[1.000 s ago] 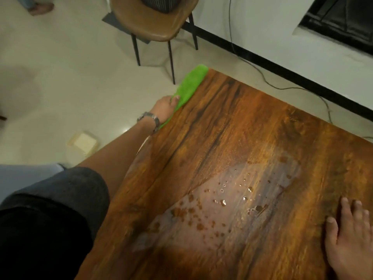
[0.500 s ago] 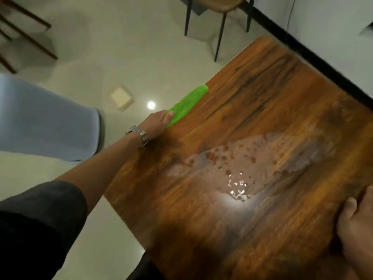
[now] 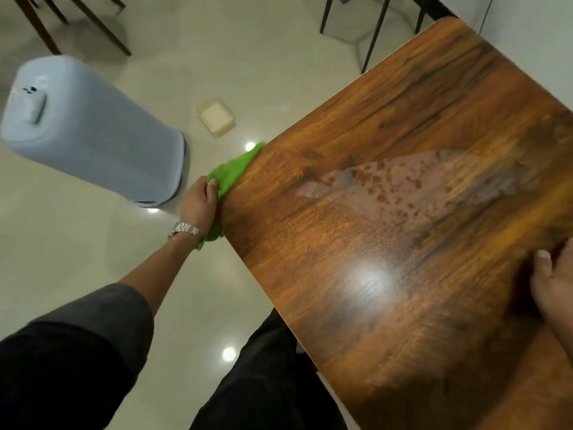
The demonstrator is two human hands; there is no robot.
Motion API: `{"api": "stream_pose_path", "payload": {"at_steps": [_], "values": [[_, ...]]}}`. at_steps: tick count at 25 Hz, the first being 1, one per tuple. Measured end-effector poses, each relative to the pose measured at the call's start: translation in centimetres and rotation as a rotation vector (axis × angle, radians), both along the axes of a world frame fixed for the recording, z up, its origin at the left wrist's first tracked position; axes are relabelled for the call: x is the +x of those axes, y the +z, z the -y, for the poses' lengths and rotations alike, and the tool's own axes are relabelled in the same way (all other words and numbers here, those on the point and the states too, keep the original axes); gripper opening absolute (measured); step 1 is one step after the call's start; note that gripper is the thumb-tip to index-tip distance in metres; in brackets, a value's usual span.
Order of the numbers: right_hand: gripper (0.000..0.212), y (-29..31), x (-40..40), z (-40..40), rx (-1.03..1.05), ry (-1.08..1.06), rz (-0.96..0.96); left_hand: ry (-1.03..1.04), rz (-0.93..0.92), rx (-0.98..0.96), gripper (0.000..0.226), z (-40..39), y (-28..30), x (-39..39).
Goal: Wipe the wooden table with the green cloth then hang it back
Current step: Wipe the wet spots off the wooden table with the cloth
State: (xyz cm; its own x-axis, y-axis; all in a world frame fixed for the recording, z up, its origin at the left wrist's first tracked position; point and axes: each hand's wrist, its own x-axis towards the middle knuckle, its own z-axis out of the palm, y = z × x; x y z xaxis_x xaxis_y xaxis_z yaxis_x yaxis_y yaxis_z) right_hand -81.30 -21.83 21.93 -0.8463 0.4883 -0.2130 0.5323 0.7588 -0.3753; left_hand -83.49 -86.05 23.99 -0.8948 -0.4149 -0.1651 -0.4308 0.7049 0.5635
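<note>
Green cloth (image 3: 234,172) lies bunched along the left edge of the wooden table (image 3: 387,305), partly on the tabletop rim and partly hanging over the side. The left hand (image 3: 200,201) grips the cloth at that edge, fingers curled into the fabric, with a loose tail of green showing below the wrist. A silver metal wristwatch (image 3: 183,230) sits on that wrist, and a dark sleeve (image 3: 93,318) is pushed up the forearm.

The right hand (image 3: 553,293) rests on the tabletop near its right edge, partly cut off by the picture's border; the visible fingers lie fairly flat on the wood and hold nothing. A pale wet smear (image 3: 412,181) with darker speckles spreads across the middle of the tabletop, well apart from the cloth. A bright light reflection (image 3: 367,282) shines on the wood nearer the person.

On the glossy pale floor (image 3: 254,57) beside the table stand a light blue lidded bin (image 3: 90,131) and, near it, a small cream rectangular container (image 3: 215,117). Dark chair legs (image 3: 372,32) show beyond the table's far corner, and brown wooden legs (image 3: 46,26) at the top left. The person's dark trousers (image 3: 273,383) appear below the table's near corner.
</note>
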Motion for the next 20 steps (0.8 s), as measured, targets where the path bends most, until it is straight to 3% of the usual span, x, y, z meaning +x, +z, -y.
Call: {"api": "stream_pose_path", "payload": {"at_steps": [2, 5, 10, 15, 20], "values": [[0.072, 1.1, 2.3, 2.0, 0.039, -0.015, 0.011, 0.051, -0.086, -0.097, 0.034, -2.5, -0.2, 0.5], [0.075, 3.2, 6.8, 6.2, -0.067, 0.02, -0.013, 0.048, 0.001, -0.267, 0.045, -6.8, -0.4, 0.7], [0.066, 4.3, 13.5, 9.5, -0.21, 0.038, 0.024, -0.085, 0.102, -0.254, 0.057, -15.0, 0.0, -0.6], [0.062, 6.2, 14.6, 10.9, -0.311, 0.02, -0.039, -0.387, 0.1, -0.221, 0.058, -26.2, 0.5, -0.1], [0.057, 6.8, 10.8, 12.1, -0.326, 0.115, -0.127, -0.925, 0.081, -0.23, 0.056, -36.5, 0.8, 5.0]]}}
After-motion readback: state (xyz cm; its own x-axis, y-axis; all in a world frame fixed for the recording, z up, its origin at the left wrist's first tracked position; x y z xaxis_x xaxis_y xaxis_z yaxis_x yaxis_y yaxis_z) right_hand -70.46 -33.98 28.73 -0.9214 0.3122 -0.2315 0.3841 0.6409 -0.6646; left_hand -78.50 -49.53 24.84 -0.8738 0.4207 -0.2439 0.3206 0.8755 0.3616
